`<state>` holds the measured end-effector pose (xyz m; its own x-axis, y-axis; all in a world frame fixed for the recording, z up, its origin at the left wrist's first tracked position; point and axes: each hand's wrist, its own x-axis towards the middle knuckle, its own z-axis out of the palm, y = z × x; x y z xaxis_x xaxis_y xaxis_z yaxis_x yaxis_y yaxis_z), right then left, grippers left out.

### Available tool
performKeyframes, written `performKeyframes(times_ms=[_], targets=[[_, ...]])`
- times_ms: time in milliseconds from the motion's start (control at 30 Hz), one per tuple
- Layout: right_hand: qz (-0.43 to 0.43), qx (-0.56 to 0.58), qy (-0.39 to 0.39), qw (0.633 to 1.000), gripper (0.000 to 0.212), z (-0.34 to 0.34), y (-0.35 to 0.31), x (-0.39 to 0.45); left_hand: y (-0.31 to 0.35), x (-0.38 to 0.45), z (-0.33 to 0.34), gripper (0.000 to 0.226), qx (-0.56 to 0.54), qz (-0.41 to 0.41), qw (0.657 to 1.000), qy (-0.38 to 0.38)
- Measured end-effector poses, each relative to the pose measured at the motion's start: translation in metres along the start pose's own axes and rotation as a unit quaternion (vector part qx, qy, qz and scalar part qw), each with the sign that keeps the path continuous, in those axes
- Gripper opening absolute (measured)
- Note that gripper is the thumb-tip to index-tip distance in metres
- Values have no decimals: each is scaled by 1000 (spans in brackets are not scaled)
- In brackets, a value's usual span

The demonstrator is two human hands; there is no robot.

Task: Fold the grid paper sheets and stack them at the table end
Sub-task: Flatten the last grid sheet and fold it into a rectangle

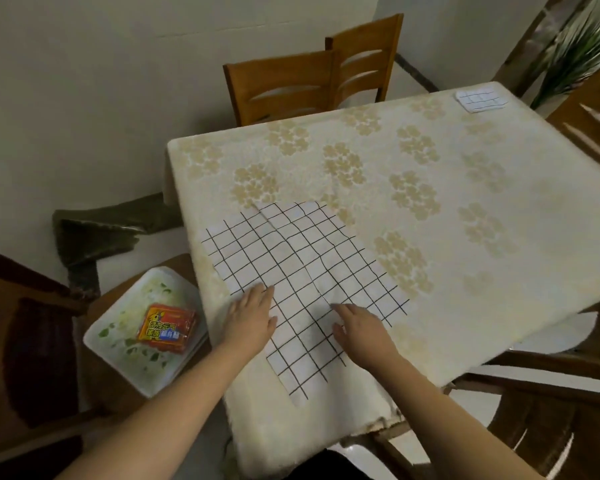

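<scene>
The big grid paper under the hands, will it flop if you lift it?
Probably floppy: the grid paper looks thin and already ripples along its creases. It likely slides easily, lying loose on the smooth tablecloth with the left hand and right hand flat on it.

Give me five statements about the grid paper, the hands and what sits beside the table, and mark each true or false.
1. Both hands lie flat on the unfolded grid sheet. True: left hand and right hand press it with straight fingers.
2. A folded stack sits at the far table corner. True.
3. The red packet lies on the tablecloth. False: it lies in the white tray on a chair beside the table.
4. The near sheet is already folded in half. False: it lies spread open.
5. The right hand pinches a corner. False: it rests flat.
</scene>
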<state>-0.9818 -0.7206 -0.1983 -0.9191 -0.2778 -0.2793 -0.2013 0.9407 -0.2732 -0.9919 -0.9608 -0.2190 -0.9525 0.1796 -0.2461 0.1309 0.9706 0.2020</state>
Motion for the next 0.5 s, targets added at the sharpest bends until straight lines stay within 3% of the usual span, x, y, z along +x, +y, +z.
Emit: performKeyframes(times_ms=[267, 500], targets=[[3, -27, 33, 999, 52, -44, 60, 108, 8, 25, 12, 56, 7, -107, 993, 50], [-92, -67, 22, 993, 50, -45, 69, 169, 8, 40, 24, 32, -12, -156, 983, 100]])
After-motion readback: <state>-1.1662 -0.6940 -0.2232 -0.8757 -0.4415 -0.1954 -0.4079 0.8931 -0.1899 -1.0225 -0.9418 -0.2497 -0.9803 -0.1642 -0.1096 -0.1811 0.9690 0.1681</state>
